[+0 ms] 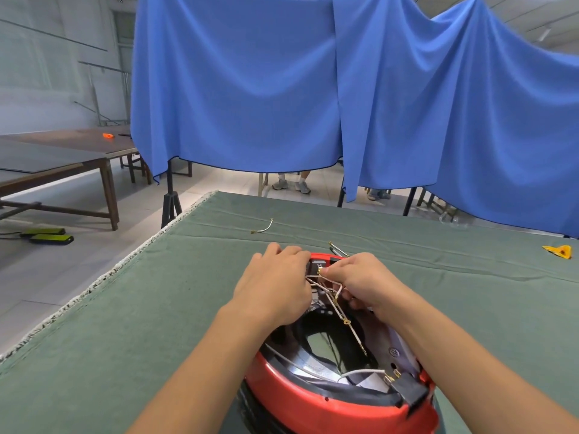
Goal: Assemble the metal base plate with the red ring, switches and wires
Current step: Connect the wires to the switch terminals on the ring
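Loose wire [262, 227]: short and white, lying alone on the green table cloth [125, 308], far left of the work.
Left hand [275, 286]: fingers curled over the ring's far rim; what they grip is hidden.
Red ring [313, 405]: glossy, near table edge, dark inside; bottom cropped.
Right hand [366, 283]: pinches a white wire [329, 278] at a gold terminal.
Writing: small emblem inside, unreadable.

The red ring [316, 405] is seated round the metal base plate [329, 346] on the near worktop. White wires [326, 286] are bunched at its far edge; a black switch [407, 388] is fitted near right.
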A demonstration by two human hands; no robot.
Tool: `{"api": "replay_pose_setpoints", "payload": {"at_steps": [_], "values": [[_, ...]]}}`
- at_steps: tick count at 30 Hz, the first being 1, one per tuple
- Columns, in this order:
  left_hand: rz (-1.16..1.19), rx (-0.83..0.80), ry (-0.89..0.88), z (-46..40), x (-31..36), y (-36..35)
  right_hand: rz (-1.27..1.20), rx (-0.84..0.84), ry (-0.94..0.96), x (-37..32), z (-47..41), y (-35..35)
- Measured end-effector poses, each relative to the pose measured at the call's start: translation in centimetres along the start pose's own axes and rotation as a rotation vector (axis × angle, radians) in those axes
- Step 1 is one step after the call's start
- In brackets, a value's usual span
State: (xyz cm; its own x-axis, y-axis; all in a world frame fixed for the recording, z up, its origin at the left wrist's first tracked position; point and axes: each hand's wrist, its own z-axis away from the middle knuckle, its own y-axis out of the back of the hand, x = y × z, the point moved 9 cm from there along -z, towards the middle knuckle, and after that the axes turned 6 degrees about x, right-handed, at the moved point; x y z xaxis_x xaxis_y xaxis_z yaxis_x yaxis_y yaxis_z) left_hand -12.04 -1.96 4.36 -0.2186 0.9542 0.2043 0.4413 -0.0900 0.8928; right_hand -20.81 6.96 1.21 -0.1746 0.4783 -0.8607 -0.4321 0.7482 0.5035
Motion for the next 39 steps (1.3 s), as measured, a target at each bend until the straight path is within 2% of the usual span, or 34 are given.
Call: {"api": "replay_pose_setpoints", "payload": {"at_steps": [6,11,24,39], "values": [[0.04,-0.011,0.028,-0.2,-0.2,-0.2,0.018,0.024,0.009,0.0,-0.1,0.1],[0.13,-0.087,0.092,-2.2,-1.2,-0.9,0.009,0.018,-0.006,0.0,-0.3,0.0],[0.202,-0.146,0.12,-2.1,-1.7,-1.7,-0.032,0.025,-0.07,0.3,-0.3,-0.2],[0.192,-0.121,0.12,-1.9,-1.6,-1.2,-0.081,0.019,-0.124,0.3,0.2,-0.1]]}}
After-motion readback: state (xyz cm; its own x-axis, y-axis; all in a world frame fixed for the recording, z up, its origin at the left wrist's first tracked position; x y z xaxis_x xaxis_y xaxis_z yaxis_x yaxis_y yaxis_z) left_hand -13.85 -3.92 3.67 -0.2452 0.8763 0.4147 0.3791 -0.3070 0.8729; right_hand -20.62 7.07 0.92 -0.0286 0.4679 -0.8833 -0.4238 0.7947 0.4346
